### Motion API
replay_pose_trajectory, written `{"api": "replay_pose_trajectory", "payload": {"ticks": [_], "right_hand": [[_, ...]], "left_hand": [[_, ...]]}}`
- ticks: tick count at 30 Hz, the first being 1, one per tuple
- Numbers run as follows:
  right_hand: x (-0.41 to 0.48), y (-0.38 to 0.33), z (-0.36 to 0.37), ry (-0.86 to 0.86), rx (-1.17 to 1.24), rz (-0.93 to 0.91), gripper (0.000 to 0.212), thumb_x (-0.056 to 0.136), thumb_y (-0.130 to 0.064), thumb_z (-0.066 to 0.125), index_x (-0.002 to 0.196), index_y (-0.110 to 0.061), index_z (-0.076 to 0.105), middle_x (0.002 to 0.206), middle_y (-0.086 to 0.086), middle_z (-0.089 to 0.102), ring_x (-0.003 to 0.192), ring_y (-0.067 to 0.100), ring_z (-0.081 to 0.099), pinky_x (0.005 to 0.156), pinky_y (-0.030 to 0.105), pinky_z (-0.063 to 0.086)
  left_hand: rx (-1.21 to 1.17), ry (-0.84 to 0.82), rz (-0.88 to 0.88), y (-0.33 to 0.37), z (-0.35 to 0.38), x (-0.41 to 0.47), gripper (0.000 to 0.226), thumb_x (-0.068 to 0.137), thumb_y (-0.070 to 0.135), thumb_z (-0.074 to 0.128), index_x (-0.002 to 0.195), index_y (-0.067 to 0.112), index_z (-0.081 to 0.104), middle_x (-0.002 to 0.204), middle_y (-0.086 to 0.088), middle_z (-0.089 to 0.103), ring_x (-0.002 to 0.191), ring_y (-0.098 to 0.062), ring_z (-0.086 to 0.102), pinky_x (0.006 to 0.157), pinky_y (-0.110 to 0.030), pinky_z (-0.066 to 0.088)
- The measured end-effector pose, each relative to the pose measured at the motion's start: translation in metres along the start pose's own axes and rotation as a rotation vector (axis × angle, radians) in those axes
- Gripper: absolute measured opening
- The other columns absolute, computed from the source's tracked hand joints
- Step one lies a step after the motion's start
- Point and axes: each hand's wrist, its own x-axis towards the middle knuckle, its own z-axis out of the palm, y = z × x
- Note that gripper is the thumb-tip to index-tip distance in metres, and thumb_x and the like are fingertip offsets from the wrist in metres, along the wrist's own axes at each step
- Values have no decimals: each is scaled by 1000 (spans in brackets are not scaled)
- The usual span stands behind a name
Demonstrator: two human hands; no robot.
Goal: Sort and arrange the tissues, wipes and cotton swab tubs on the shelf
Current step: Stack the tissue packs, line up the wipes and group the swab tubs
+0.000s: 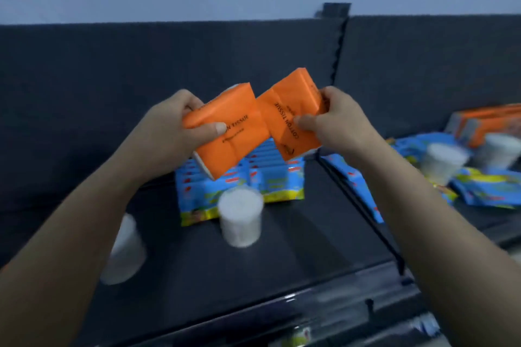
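Note:
My left hand (172,127) grips an orange cotton tissue pack (234,132) with the thumb across its front. My right hand (335,118) grips a second orange tissue pack (290,113), tilted, its edge touching the first. Both packs hang above the dark shelf (296,239). Below them stand two rows of blue wipe packs (248,183) on edge. A white cotton swab tub (241,217) stands in front of the wipes. Another swab tub (125,251) shows partly behind my left forearm.
A black wire divider (363,214) separates the right shelf section. There lie loose blue wipe packs (485,191), two white swab tubs (442,160) and stacked orange tissue packs (487,121). A dark back panel (141,65) rises behind. A lower shelf shows more packs, blurred.

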Motion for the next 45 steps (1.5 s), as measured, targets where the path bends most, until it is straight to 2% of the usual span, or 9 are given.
{"api": "replay_pose_trajectory", "payload": {"ticks": [3, 7, 14, 17, 20, 22, 27, 34, 45], "right_hand": [[-6, 57, -72, 97, -19, 63, 27, 80, -20, 69, 100, -11, 54, 82, 0, 55, 73, 17, 54, 59, 30, 44], [-22, 118, -153, 225, -74, 177, 26, 80, -22, 70, 98, -13, 53, 78, -2, 52, 76, 18, 51, 67, 29, 38], [-54, 192, -256, 432, -153, 365, 43, 78, -10, 68, 119, -11, 55, 98, 3, 56, 90, 23, 56, 76, 31, 45], [-58, 221, -292, 504, -163, 416, 41, 77, -8, 68, 116, -11, 56, 88, 2, 56, 86, 23, 55, 77, 34, 47], [-49, 249, -326, 584, -176, 433, 34, 75, -5, 68, 106, -13, 56, 88, 5, 57, 88, 28, 58, 81, 42, 51], [-35, 266, -345, 605, -185, 426, 31, 76, -3, 67, 102, -16, 54, 78, -1, 54, 83, 24, 55, 73, 35, 46], [26, 299, -377, 554, -265, 428, 30, 76, -7, 64, 103, -14, 52, 80, 2, 53, 84, 26, 54, 75, 38, 46], [92, 332, -415, 452, -350, 376, 43, 79, -9, 63, 120, -10, 51, 96, 4, 52, 87, 22, 50, 71, 28, 36], [199, 392, -437, 124, -417, 156, 29, 75, -12, 70, 103, -9, 61, 87, 3, 59, 82, 24, 56, 69, 29, 41]], "left_hand": [[-70, -102, 64, 56, 67, 8, 31, 78, 37, 70, 97, 17, 55, 82, 5, 58, 69, -5, 53, 58, -22, 39], [-176, -244, 102, 118, 143, 14, 32, 78, 41, 69, 98, 20, 55, 96, 0, 65, 86, -18, 62, 75, -37, 48], [-220, -407, 231, 204, 248, 32, 30, 78, 40, 69, 96, 21, 53, 96, 1, 64, 84, -15, 61, 67, -30, 46], [-229, -448, 284, 235, 290, 43, 31, 78, 39, 70, 96, 20, 53, 95, 0, 63, 79, -13, 59, 58, -27, 42], [-242, -468, 308, 261, 330, 58, 32, 77, 38, 71, 96, 18, 53, 98, -1, 64, 84, -17, 61, 68, -32, 47], [-258, -455, 304, 274, 353, 71, 33, 77, 36, 71, 97, 17, 54, 99, -2, 64, 88, -19, 61, 76, -37, 50], [-263, -366, 254, 295, 398, 117, 31, 77, 33, 71, 96, 17, 52, 99, -1, 61, 86, -19, 57, 66, -29, 42], [-288, -328, 161, 320, 448, 163, 27, 79, 25, 64, 100, 16, 49, 99, -1, 60, 76, -13, 56, 58, -24, 41], [-220, -161, -8, 345, 497, 189, 26, 85, 26, 61, 104, 16, 48, 92, 5, 55, 74, -3, 50, 61, -18, 37]]}}
